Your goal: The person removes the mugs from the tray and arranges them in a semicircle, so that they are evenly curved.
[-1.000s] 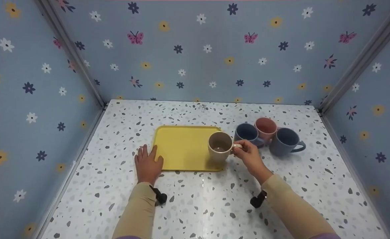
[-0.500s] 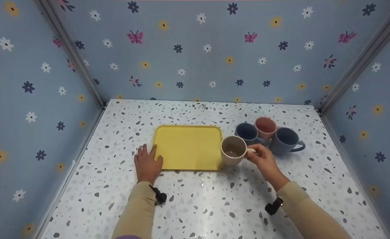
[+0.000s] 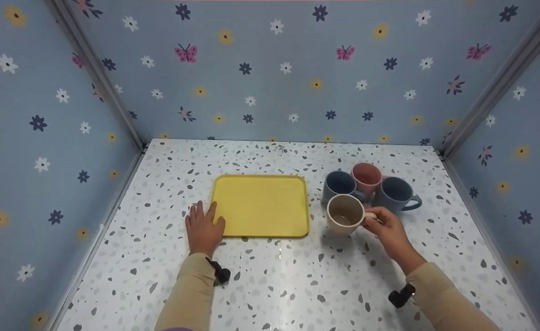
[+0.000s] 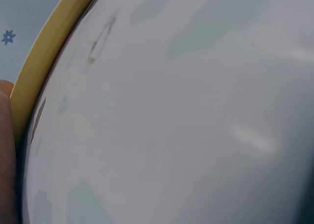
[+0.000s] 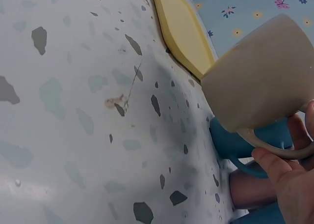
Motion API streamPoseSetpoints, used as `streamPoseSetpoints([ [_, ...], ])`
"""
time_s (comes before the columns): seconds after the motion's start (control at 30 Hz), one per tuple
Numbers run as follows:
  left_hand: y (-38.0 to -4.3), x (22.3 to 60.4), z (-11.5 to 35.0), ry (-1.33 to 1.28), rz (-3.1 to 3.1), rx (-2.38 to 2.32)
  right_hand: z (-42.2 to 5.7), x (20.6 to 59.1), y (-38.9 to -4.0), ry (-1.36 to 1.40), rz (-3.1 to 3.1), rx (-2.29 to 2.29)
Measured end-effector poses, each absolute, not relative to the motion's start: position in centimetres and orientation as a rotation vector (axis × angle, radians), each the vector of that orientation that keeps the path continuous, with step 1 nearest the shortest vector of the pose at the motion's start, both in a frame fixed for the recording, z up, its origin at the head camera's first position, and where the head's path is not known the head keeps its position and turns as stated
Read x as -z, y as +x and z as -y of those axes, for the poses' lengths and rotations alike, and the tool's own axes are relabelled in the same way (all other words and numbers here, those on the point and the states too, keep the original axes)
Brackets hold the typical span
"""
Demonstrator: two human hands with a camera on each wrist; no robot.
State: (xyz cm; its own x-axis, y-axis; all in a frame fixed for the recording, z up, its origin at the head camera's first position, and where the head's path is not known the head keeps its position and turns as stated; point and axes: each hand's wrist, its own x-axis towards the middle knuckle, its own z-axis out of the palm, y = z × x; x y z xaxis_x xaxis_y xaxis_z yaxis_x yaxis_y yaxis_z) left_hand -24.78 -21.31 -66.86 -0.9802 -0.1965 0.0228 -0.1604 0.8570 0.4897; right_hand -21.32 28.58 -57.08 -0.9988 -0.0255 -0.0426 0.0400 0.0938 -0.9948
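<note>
A beige mug (image 3: pixel 345 215) hangs in the air just above the table, right of the yellow tray (image 3: pixel 261 206). My right hand (image 3: pixel 390 231) pinches its handle between thumb and fingers; the right wrist view shows the mug (image 5: pixel 262 71) clear of the surface, its shadow below. My left hand (image 3: pixel 204 230) lies flat at the tray's left front corner, fingers straight, thumb on the rim. Behind the beige mug stand a dark blue mug (image 3: pixel 339 182), a pink mug (image 3: pixel 366 176) and a grey-blue mug (image 3: pixel 393 195), close together. In the left wrist view only a sliver of hand shows beside the tray rim (image 4: pixel 41 52).
The speckled white table (image 3: pixel 270 285) runs back to a blue flowered wall (image 3: pixel 270 69). Side walls with metal posts rise at left and right. The three standing mugs crowd the space right behind the held one.
My right hand has carried the beige mug rightward and a little nearer, from over the tray's right edge to beyond it. The left hand, tray and other mugs have stayed put.
</note>
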Motion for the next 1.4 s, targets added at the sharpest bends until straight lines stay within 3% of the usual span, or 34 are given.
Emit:
streamPoseSetpoints([
  [1.4, -24.6, 66.4, 21.1, 0.292, 2.95, 0.77, -36.9, 59.7, -19.4, 0.173, -2.318, 2.082],
])
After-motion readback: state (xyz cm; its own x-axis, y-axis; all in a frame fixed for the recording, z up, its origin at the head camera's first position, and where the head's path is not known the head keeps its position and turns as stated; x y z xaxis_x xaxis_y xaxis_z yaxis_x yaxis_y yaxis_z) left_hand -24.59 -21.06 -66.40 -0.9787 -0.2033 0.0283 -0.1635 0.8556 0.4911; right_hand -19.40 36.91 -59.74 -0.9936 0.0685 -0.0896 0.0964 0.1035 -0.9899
